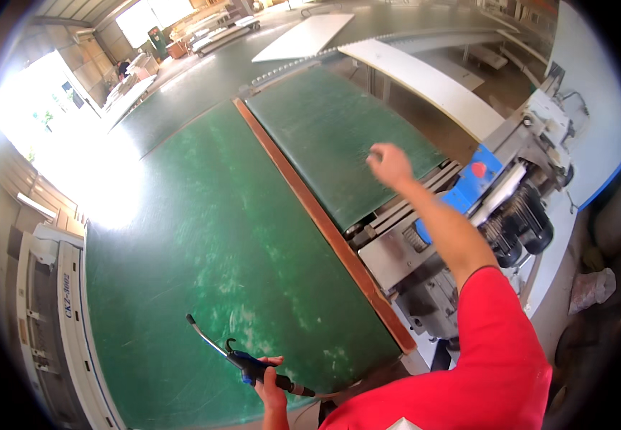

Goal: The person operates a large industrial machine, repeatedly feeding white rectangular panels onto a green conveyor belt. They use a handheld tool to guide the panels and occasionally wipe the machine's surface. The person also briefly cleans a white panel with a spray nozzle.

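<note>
My left hand [271,385] is wrapped round the black and blue handle of an air blow gun [251,367]. Its bent metal nozzle points up and left over a wide green belt surface [203,236]. Stretched out ahead, my right hand [392,166] is above a second, smaller green belt [332,136], near its right edge. The fingers of that hand are curled together, with a small dark spot at their tips; what they hold, if anything, cannot be made out. A reddish-brown strip [317,215] runs between the two green surfaces.
Under and beside my right forearm stands a machine with a blue bracket [476,175] and black motors [522,226]. A long white panel [425,82] lies beyond the smaller belt, another white board [303,37] farther off. A white machine frame [74,322] borders the left side.
</note>
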Available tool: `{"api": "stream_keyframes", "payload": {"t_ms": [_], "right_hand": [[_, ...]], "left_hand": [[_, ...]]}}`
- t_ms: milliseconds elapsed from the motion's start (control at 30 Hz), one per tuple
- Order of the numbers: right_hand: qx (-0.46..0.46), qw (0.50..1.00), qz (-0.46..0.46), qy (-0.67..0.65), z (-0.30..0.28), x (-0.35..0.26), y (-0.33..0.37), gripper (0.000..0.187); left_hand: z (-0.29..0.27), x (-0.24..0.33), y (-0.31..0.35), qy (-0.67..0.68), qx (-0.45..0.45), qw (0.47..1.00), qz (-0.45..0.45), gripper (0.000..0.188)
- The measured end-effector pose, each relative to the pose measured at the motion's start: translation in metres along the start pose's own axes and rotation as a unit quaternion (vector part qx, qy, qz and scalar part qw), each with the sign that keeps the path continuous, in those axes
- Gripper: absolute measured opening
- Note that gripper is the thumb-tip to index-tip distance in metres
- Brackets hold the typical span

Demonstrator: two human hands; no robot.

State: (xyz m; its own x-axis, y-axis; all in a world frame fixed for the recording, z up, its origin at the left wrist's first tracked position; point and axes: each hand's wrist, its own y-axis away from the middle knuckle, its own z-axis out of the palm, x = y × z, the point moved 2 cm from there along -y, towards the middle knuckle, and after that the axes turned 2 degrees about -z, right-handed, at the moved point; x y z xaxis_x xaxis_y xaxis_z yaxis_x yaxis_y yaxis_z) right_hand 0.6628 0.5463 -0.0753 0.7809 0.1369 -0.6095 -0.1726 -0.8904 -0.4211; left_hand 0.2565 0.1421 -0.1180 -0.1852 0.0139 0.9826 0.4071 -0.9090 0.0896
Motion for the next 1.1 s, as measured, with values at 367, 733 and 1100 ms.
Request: {"api": "stream_keyframes", "payload": {"t_ms": [367, 733, 1100], "right_hand": [[0.02, 0.952, 0.225, 0.205, -0.011, 0.221, -0.192, 0.052], [0.061, 0.91, 0.277, 0.302, -0.03, 0.34, -0.215, 0.061], [0.035, 0.914, 0.255, 0.313, -0.039, 0.393, -0.195, 0.055]], "left_hand": [[0.091, -0.041, -0.058, -0.045, 0.005, 0.986, -0.158, 0.037], [0.116, -0.048, -0.075, -0.093, 0.022, 0.962, -0.255, 0.035], [0.122, -0.047, -0.095, -0.099, -0.022, 0.951, -0.293, 0.036]]}}
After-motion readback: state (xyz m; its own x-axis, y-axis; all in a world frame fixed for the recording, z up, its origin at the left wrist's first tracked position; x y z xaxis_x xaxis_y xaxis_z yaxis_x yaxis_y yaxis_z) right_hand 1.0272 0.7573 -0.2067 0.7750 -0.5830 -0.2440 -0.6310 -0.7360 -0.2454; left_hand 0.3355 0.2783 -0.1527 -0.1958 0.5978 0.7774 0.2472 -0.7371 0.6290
